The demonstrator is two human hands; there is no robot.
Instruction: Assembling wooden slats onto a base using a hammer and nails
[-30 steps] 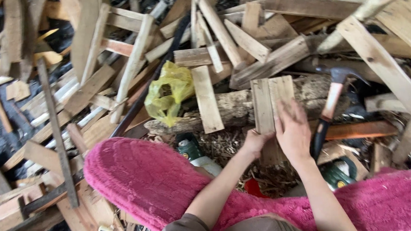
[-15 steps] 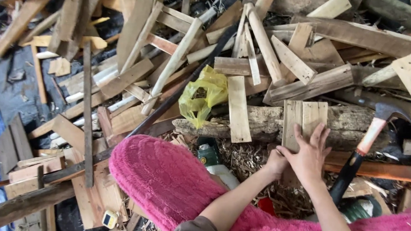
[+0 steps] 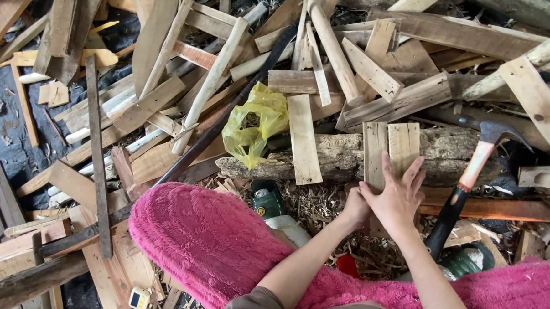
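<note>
Planks are leaning on the log (loosely); right hand is lying spread, left hand is gripping below, so they are risking to slip toward the hammer

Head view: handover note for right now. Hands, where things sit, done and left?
Right hand: open, flat on two short planks stood side by side against the log.
Left hand: at the planks' lower edge, grip hidden.
Claw hammer: leans on the log to the right, untouched.
Done: planks lined up together.
Left: no nail or fastening visible on them; hammer not picked up.
</note>
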